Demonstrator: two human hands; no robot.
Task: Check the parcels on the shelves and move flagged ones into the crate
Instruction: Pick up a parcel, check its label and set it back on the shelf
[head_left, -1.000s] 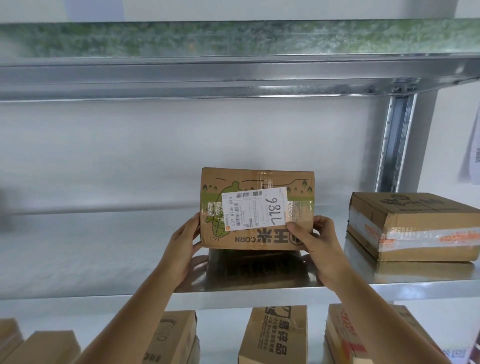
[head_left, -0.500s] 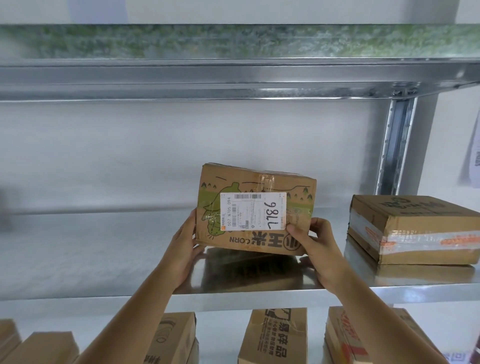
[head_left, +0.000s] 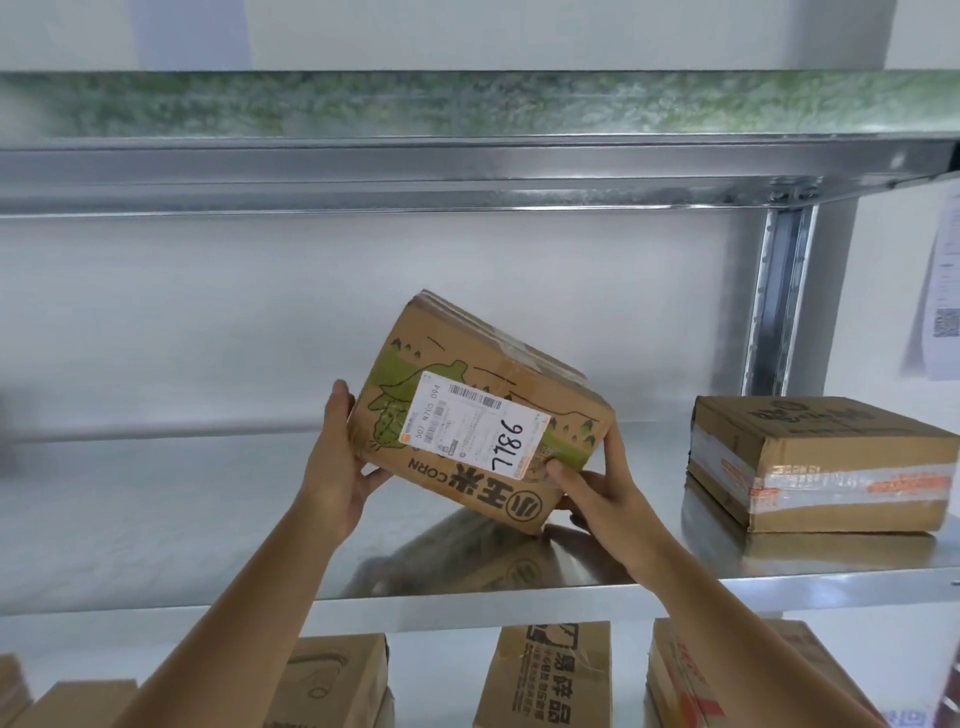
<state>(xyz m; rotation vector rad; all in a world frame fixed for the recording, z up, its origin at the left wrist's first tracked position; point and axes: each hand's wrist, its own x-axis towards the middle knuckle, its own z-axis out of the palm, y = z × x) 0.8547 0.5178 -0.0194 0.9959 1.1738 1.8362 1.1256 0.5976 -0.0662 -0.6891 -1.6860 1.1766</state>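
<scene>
A cardboard corn parcel with green print and a white shipping label marked 7186 is lifted off the metal shelf and tilted, its right end lower. My left hand holds its left end, fingers up along the side and thumb under the bottom edge. My right hand grips the lower right corner, thumb on the front face near the label. The crate is out of view.
A second taped parcel lies on the same shelf to the right, beside the steel upright. Several cardboard parcels stand on the shelf below. Another shelf runs overhead. A paper sheet hangs at the right.
The corn parcel has risen off the shelf and rotated, left end up and right end down. Both hands kept hold of its ends and moved with it.
</scene>
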